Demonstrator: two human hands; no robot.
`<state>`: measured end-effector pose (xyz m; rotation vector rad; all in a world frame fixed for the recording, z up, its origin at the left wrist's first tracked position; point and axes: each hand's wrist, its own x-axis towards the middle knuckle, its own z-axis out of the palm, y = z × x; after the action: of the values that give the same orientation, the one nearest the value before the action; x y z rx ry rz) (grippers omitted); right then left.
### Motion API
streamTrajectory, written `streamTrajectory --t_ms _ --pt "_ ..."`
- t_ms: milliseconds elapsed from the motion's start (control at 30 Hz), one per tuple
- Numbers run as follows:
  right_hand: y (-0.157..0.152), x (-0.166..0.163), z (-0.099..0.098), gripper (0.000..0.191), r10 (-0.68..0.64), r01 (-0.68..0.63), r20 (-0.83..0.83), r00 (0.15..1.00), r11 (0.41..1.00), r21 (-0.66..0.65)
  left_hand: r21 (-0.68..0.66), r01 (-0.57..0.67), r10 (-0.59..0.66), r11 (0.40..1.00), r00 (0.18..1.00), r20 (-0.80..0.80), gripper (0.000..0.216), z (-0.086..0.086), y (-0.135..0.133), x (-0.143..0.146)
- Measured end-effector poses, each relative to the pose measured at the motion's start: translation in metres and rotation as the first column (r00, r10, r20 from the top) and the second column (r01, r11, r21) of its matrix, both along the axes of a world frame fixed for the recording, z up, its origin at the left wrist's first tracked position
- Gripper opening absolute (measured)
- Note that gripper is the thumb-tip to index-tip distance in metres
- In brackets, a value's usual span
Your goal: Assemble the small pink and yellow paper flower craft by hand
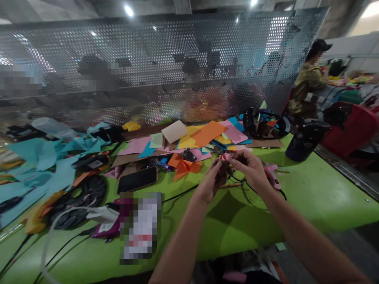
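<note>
Over the green table [322,193], both hands meet around a small folded piece of pink paper [226,156]. My left hand [212,179] pinches it from the left with bent fingers. From the other side, the thumb and fingers of my right hand [251,169] press on it. Fingers partly hide the paper, so its full shape does not show. Just right of my right hand lies a pink-and-white glue gun [272,176]. A blue utility knife [219,145] rests beyond the hands, and a folded orange paper piece [184,166] is to their left.
Coloured paper sheets [209,133] pile along a perforated metal screen [166,75]. A phone [137,179], purple power strip [114,223] and yellow glue gun [41,215] lie left, with cables. A dark tumbler [306,142] and black container [250,124] stand right; another person [308,81] sits beyond.
</note>
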<state>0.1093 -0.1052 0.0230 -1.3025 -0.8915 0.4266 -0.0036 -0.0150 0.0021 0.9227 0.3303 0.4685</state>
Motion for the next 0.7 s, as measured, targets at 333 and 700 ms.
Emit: streamTrajectory --t_ms 333,700 --pt "-0.002 0.000 -0.007 0.023 -0.123 0.137 0.298 0.947 0.990 -0.027 0.164 -0.088 0.100 0.983 0.993 -0.065 0.042 -0.007 0.001 0.001" --pt "-0.002 0.001 -0.006 0.025 -0.100 0.108 0.212 0.972 0.994 -0.023 0.173 -0.051 0.055 0.984 0.998 -0.022 0.043 -0.012 0.004 0.004"
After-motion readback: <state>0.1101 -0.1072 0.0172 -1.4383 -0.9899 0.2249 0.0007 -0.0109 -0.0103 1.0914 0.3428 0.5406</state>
